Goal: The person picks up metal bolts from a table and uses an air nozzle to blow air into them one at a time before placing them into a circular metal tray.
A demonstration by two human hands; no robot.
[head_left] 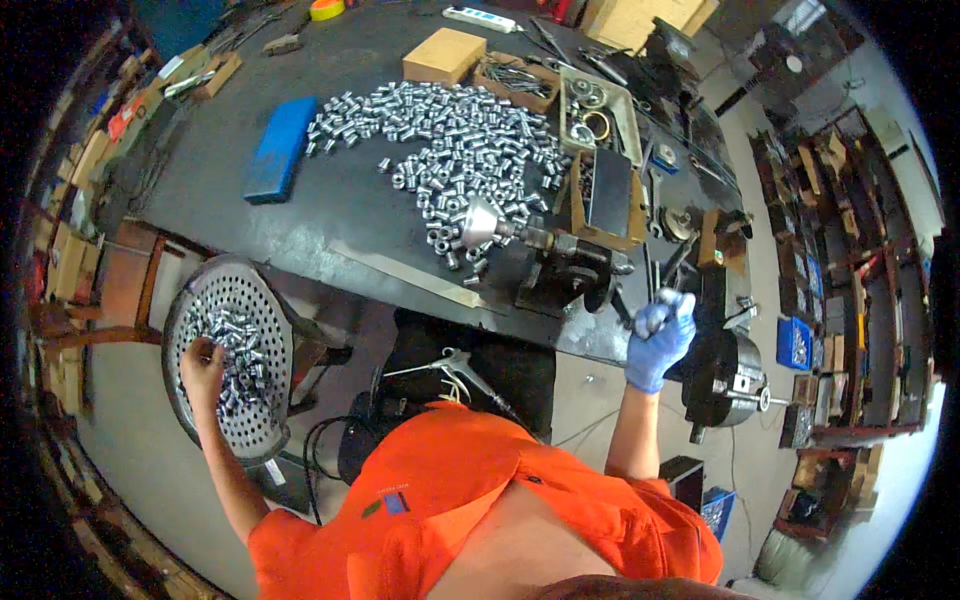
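My bare left hand (pixel 202 372) reaches over a round perforated metal tray (pixel 188 292) at the left. Its fingers are curled together at the edge of a pile of small shiny metal fittings (pixel 243 372); whatever they pinch is hidden. In a blue glove with grey-stained fingers, my right hand (pixel 661 338) is closed, raised just right of a small bench-mounted spindle fixture (pixel 570 262). I cannot make out what is in it. A dark lever (pixel 622 308) of the fixture lies beside that hand. A silver cone (pixel 482 222) tips the fixture's left end.
Loose metal fittings (pixel 470 150) cover the middle of the dark workbench (pixel 350 215). Around them are a blue case (pixel 280 150), a cardboard box (pixel 445 55) and a parts tray (pixel 625 110). An air blow gun (pixel 455 368) lies below the bench edge. A machine chuck (pixel 725 375) stands right.
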